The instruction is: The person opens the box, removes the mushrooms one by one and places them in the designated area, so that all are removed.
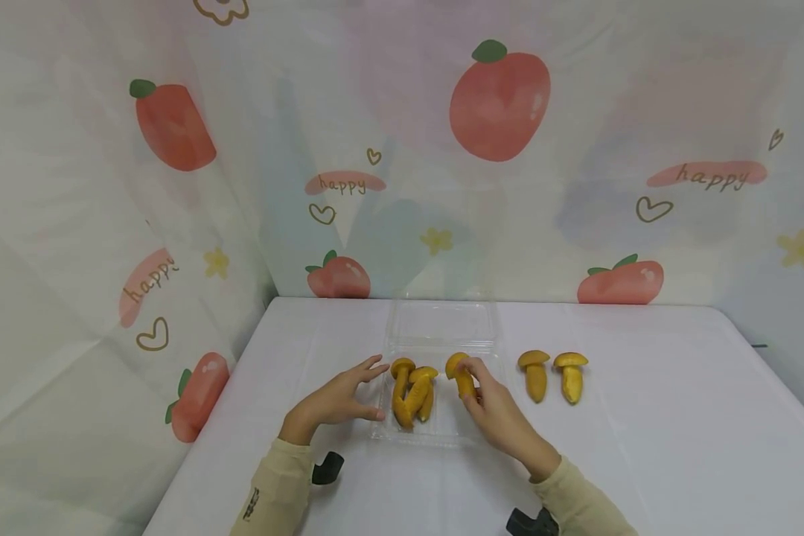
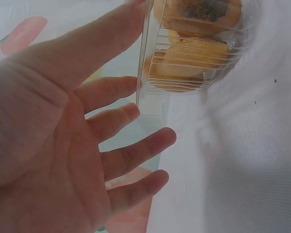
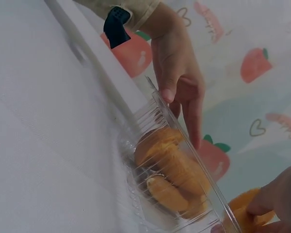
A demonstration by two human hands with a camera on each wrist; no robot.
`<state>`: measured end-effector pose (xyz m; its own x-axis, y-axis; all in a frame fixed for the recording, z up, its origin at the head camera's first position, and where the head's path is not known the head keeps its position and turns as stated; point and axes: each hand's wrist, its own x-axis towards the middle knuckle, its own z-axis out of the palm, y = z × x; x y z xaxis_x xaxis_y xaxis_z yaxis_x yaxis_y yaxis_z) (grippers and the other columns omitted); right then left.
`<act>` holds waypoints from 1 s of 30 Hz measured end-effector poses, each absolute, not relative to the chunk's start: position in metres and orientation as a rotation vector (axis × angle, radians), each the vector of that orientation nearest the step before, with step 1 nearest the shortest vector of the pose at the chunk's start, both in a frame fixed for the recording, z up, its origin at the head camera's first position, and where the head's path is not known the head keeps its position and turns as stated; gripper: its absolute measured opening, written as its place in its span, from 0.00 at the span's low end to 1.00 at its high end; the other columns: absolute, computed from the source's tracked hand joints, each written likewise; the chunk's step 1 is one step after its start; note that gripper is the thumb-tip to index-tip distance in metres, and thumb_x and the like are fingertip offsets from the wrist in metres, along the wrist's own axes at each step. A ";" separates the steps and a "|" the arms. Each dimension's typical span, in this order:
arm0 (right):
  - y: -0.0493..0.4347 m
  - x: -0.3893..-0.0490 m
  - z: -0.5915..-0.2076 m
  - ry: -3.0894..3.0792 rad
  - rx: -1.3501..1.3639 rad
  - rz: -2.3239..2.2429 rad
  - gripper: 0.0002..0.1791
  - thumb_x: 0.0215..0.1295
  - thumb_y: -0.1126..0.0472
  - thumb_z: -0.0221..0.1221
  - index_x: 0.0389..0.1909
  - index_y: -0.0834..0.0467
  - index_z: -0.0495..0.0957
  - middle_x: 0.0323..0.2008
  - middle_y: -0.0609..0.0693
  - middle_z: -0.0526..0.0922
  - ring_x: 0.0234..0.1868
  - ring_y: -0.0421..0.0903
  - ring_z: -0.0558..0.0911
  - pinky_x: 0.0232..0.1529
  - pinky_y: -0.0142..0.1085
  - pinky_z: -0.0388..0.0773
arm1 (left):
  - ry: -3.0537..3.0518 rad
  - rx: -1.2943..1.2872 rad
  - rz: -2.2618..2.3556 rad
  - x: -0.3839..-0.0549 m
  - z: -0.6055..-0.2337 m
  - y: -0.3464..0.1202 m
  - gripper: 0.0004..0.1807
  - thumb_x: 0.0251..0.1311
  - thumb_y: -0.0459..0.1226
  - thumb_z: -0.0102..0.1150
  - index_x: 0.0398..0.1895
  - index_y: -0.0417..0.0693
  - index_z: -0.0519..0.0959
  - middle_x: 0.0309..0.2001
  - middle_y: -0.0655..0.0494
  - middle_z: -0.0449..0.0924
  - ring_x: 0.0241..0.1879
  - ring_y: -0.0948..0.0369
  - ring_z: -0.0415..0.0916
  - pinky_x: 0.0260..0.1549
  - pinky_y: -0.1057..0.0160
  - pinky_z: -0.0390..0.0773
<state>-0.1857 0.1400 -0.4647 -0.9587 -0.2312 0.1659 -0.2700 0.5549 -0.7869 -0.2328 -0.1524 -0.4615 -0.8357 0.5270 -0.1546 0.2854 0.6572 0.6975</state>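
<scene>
A clear plastic clamshell box (image 1: 435, 439) lies opened on the table, its lid (image 1: 442, 321) folded back at the far side. A cluster of yellow-brown mushrooms (image 1: 405, 394) lies in its left part, also seen through the ribbed wall in the left wrist view. With thumb and fingers my right hand (image 1: 499, 417) pinches another mushroom (image 1: 465, 383) by its stem, over the right part of the box. My left hand (image 1: 338, 398) is spread at the box's left edge; in the left wrist view its thumb and some fingertips meet the rim (image 2: 144, 58).
Right of the box, a mushroom (image 1: 536, 376) and a second mushroom (image 1: 572, 378) lie side by side on the white-covered table (image 1: 677, 417). Behind the table hangs a printed cloth (image 1: 402, 112), and another stretch of it covers the left side.
</scene>
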 end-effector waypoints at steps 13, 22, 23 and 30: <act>0.153 -0.177 -0.462 -2.679 0.544 1.338 0.31 0.68 0.80 0.50 0.69 0.54 0.70 0.66 0.63 0.72 0.64 0.62 0.76 0.54 0.54 0.83 | 2.536 0.634 0.972 -0.233 -0.463 -0.153 0.47 0.56 0.44 0.74 0.78 0.52 0.62 0.82 0.49 0.48 0.80 0.42 0.49 0.73 0.32 0.55; 0.165 -0.174 -0.459 -2.666 0.512 1.393 0.31 0.67 0.77 0.54 0.70 0.55 0.69 0.68 0.63 0.72 0.56 0.58 0.82 0.47 0.41 0.85 | 2.540 0.618 0.985 -0.233 -0.464 -0.154 0.47 0.56 0.44 0.75 0.78 0.53 0.62 0.82 0.50 0.50 0.80 0.42 0.50 0.73 0.32 0.56; 0.166 -0.174 -0.458 -2.672 0.511 1.409 0.31 0.67 0.76 0.54 0.70 0.54 0.69 0.68 0.63 0.72 0.55 0.58 0.83 0.45 0.38 0.85 | 2.539 0.618 0.985 -0.233 -0.464 -0.154 0.47 0.56 0.44 0.74 0.78 0.53 0.62 0.82 0.50 0.50 0.80 0.43 0.50 0.73 0.33 0.56; 0.179 -0.175 -0.454 -2.684 0.527 1.484 0.31 0.70 0.74 0.54 0.71 0.51 0.66 0.69 0.63 0.70 0.50 0.58 0.85 0.39 0.31 0.82 | 2.537 0.636 0.974 -0.235 -0.466 -0.154 0.46 0.57 0.44 0.74 0.78 0.53 0.62 0.82 0.50 0.50 0.80 0.43 0.50 0.73 0.33 0.56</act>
